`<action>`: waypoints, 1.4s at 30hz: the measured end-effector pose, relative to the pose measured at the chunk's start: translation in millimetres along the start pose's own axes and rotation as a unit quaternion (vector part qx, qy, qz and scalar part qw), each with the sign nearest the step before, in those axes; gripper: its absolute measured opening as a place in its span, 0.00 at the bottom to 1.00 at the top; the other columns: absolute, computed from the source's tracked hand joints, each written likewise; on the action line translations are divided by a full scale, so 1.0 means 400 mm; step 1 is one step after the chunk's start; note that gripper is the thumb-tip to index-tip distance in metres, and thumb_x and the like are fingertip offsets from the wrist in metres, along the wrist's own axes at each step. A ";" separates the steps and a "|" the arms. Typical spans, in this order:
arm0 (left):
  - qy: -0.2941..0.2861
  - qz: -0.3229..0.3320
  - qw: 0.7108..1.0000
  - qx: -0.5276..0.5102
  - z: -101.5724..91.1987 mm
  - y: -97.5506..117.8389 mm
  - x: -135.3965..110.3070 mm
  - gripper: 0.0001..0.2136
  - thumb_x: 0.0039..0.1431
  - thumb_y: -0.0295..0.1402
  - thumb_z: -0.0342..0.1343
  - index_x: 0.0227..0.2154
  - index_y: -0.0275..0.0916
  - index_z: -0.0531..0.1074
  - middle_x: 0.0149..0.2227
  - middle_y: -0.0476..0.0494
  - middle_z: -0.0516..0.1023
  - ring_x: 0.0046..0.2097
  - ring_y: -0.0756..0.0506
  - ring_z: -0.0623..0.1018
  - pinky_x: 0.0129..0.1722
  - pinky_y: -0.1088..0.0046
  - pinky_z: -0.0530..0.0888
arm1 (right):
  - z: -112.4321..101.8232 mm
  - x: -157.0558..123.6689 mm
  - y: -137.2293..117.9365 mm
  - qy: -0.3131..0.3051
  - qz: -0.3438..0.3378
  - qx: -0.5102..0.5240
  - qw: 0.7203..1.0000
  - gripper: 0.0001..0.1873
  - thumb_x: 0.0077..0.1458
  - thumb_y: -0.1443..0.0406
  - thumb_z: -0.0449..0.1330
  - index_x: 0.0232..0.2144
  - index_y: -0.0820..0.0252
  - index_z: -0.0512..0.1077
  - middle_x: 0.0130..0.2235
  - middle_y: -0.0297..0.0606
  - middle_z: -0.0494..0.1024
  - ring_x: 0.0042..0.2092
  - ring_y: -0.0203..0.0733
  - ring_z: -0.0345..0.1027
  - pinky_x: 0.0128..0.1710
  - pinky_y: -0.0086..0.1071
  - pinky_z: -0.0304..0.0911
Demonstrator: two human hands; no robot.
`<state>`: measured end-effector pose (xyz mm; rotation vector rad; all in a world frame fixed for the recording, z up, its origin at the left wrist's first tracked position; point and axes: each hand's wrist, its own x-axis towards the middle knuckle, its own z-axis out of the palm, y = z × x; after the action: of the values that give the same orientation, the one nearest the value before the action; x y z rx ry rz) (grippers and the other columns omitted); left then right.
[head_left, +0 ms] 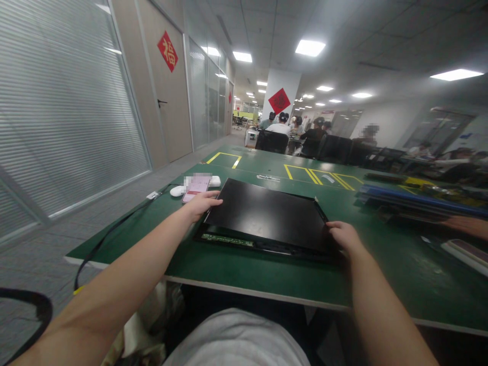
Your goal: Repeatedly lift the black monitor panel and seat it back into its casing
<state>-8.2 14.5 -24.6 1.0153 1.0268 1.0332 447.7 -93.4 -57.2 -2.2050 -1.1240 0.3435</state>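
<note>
A flat black display panel (267, 211) lies slightly askew over a black frame (274, 250) in front of me. Along the frame's near side a green circuit board strip (226, 240) shows. My left hand (204, 203) is closed on the panel's left edge, thumb on top and the other fingers partly hidden underneath. On the opposite side my right hand (343, 236) pinches the right edge between thumb and fingers. Whether the panel touches the frame along its far edge I cannot tell.
Left of the panel lie a phone (196, 189) and a white mouse (177, 191). At right are stacked blue-edged panels (415, 201) and another person's hand (467, 224). Yellow tape marks (316, 175) cross the green table (259, 279). A black cable (110, 229) hangs over the left edge.
</note>
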 end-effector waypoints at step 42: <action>-0.036 0.198 0.977 -0.068 0.025 0.051 -0.048 0.31 0.41 0.31 0.66 0.53 0.36 0.72 0.45 0.40 0.82 0.47 0.38 0.80 0.50 0.60 0.73 | -0.019 -0.028 -0.044 0.041 0.054 0.374 0.925 0.16 0.36 0.65 0.69 0.33 0.61 0.78 0.30 0.38 0.79 0.35 0.45 0.73 0.38 0.37 0.67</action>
<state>-5.7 -1.3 0.3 1.1613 0.6973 1.3606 433.5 -97.9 -40.6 -1.5762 -0.6624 0.6050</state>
